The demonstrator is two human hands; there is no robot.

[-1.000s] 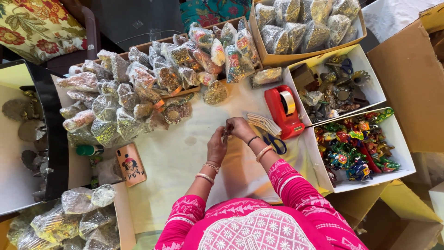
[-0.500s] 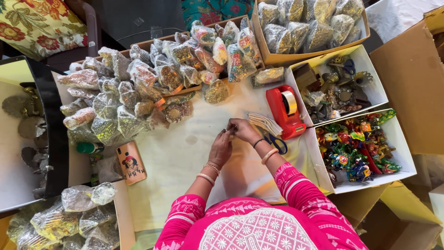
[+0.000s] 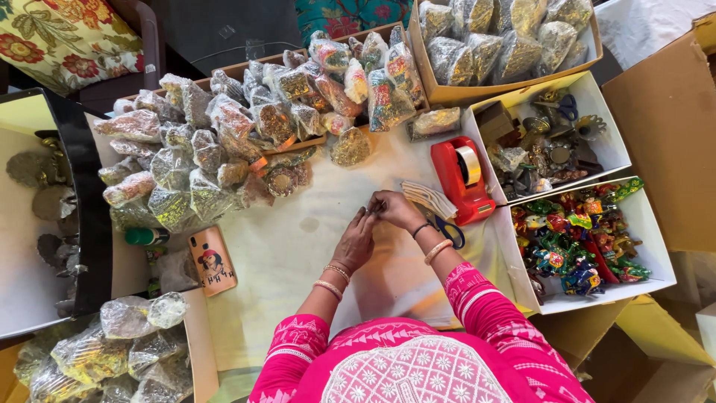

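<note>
both hands, left (image 3: 356, 242) and right (image 3: 395, 210), pinch fingers together on something tiny (unclear) that could slip onto the bench (image 3: 283, 261) beside the tape dispenser (image 3: 462, 179).

Clear plastic packets of glittery goods (image 3: 216, 149) lie heaped across the table's far left, more fill a cardboard box (image 3: 440, 93) at the top right and a box at the bottom left (image 3: 198, 336), while two white open boxes (image 3: 656, 246) stand at the right.
</note>
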